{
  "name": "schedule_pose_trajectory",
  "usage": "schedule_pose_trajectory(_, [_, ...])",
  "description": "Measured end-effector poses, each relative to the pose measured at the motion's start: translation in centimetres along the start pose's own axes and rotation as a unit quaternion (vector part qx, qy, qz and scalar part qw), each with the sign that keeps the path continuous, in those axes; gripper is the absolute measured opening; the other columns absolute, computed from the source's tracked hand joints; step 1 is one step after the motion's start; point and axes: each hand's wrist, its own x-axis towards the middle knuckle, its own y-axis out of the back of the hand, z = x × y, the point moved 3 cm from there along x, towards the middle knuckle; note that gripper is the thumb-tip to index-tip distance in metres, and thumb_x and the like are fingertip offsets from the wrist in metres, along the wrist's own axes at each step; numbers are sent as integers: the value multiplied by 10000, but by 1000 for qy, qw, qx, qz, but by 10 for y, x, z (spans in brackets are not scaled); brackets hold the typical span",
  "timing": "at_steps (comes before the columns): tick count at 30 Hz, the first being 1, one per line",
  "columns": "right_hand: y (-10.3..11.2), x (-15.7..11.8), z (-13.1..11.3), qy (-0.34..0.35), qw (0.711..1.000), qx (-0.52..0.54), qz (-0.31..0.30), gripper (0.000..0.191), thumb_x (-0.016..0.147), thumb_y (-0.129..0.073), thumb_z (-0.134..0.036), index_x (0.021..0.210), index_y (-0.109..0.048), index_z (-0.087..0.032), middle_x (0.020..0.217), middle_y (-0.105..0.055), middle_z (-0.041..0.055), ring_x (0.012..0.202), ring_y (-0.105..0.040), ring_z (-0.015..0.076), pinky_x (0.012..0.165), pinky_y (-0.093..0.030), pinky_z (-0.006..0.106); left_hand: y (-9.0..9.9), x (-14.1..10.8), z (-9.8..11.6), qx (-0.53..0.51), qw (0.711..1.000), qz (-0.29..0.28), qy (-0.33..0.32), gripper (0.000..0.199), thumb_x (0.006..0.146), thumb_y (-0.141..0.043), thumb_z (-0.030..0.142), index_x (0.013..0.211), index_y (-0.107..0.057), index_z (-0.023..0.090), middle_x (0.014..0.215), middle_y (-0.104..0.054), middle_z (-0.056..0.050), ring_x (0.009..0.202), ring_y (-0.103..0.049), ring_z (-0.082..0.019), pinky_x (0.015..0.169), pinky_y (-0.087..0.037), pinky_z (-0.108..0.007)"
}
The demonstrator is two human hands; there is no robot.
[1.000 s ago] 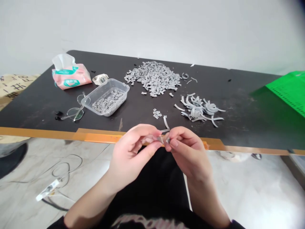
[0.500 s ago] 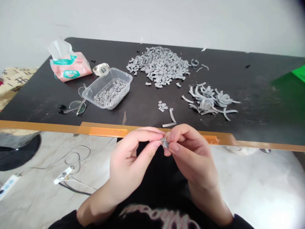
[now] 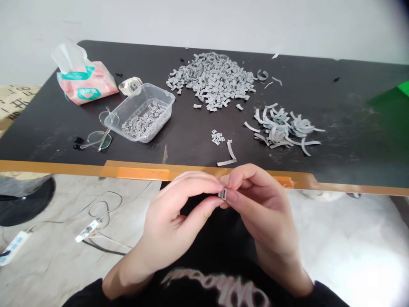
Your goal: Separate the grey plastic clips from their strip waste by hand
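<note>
Between my left hand (image 3: 179,209) and my right hand (image 3: 260,200), the fingertips of both pinch a small grey rectangular piece (image 3: 223,194), just below the table's front edge. It looks like a folded bit of grey strip, and my fingers partly hide it. On the black table (image 3: 191,157) nearest my hands lie a small cluster of tiny grey pieces (image 3: 217,137) and a couple of loose grey strips (image 3: 230,150). Farther back sit a large heap of cut grey pieces (image 3: 211,81) and a tangle of curled grey strips (image 3: 281,130).
A clear plastic tray (image 3: 140,113) holding grey pieces stands left of the heap, beside eyeglasses (image 3: 99,140), a pink tissue pack (image 3: 84,83) and a wristwatch (image 3: 130,86). An orange strip (image 3: 140,173) lines the table's front edge. A cable and power strip (image 3: 14,247) lie on the floor.
My hands have drawn closer together around the small grey piece, which now shows more plainly between my fingertips. The view has tilted slightly, shifting the table upward in the frame.
</note>
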Motion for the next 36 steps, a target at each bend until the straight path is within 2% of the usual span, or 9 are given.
schedule_pose_trajectory(4, [3, -2, 1, 3, 1000, -6, -14, 96, 918, -704, -211, 997, -697, -265, 805, -684, -13, 758, -665, 133, 737, -565, 262, 4, -2, 2, 5, 999, 8, 32, 327, 858, -710, 89, 1119, -696, 286, 1004, -762, -1, 909, -723, -172, 863, -625, -311])
schedule_pose_trajectory(9, [11, -3, 2, -1, 999, -46, 16, 105, 929, -692, -222, 1019, -695, -276, 850, -672, -11, 780, -656, 123, 739, -547, 239, 8, -2, 4, 1, 999, 38, 13, 424, 818, -742, 61, 1154, -670, 311, 1042, -744, 14, 941, -709, -167, 882, -612, -305])
schedule_pose_trajectory(13, [13, -3, 1, 6, 999, -45, 21, 138, 885, -736, -176, 975, -693, -272, 802, -669, -20, 747, -650, 129, 725, -546, 251, 0, -4, 2, 5, 999, 24, 44, 303, 867, -698, 83, 1106, -679, 268, 1016, -736, -6, 919, -698, -149, 883, -599, -289])
schedule_pose_trajectory(18, [15, -3, 2, 23, 1000, -5, -9, 106, 919, -697, -311, 1011, -730, -271, 829, -716, 20, 797, -682, 193, 781, -572, 353, 0, -3, -3, -30, 994, 47, 89, 167, 857, -732, 147, 1006, -709, 219, 948, -751, -27, 874, -720, -164, 820, -624, -285])
schedule_pose_trajectory(23, [22, 1, 6, 50, 998, -30, -28, 111, 866, -755, -252, 971, -761, -286, 888, -747, 21, 807, -698, 194, 781, -585, 360, -2, -4, -4, -104, 986, 49, 122, 87, 842, -752, 142, 878, -731, 219, 909, -759, -29, 860, -736, -170, 783, -646, -285])
schedule_pose_trajectory(28, [25, 6, 8, 109, 990, -36, -88, 85, 897, -725, -310, 936, -799, -291, 837, -758, 25, 771, -703, 194, 763, -582, 370, -7, -5, -3, -130, 983, 52, 121, 62, 844, -760, 171, 833, -741, 229, 911, -762, -30, 834, -739, -173, 753, -658, -301])
schedule_pose_trajectory(31, [24, 5, 7, 74, 991, -34, -109, 114, 922, -696, -305, 921, -799, -256, 809, -763, 32, 740, -709, 185, 731, -598, 355, -6, -4, -5, -134, 985, 35, 104, 64, 857, -748, 182, 841, -749, 244, 901, -764, -26, 817, -734, -170, 709, -652, -293])
schedule_pose_trajectory(36, [22, 2, 3, -27, 999, -29, -27, 68, 823, -804, -265, 825, -757, -216, 685, -731, 3, 582, -676, 146, 567, -594, 278, -5, -3, -3, -80, 994, 5, 75, 84, 872, -722, 174, 854, -754, 251, 915, -770, -33, 822, -730, -182, 732, -641, -325])
